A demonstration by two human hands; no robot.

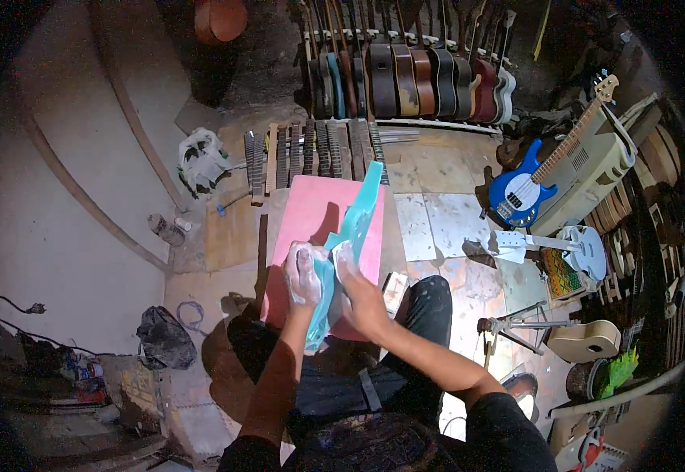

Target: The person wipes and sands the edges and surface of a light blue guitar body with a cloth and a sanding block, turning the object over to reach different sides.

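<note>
At lower centre of the frame, the dust-whitened bare left hand (303, 275) has its fingers curled and clamped on the left side of a smooth turquoise guitar body (356, 223). The bare right hand (360, 300) lies against the opposite side, fingers extended and close together; whether they grip cannot be determined. The guitar body is at frame centre, seen nearly edge-on, slanting up to the right over a flat pink rectangular board (303, 206). A crumpled black plastic bag (165, 338) lies at left. A pale wooden acoustic guitar (586, 341) is at lower right. Beyond the board, dark slotted guitar necks (323, 149) lie in a row. A blue-and-white electric bass guitar (520, 191) leans at upper right. Farthest, at upper centre, a white-railed rack (445, 123) holds upright guitars in assorted colours (404, 79).
</note>
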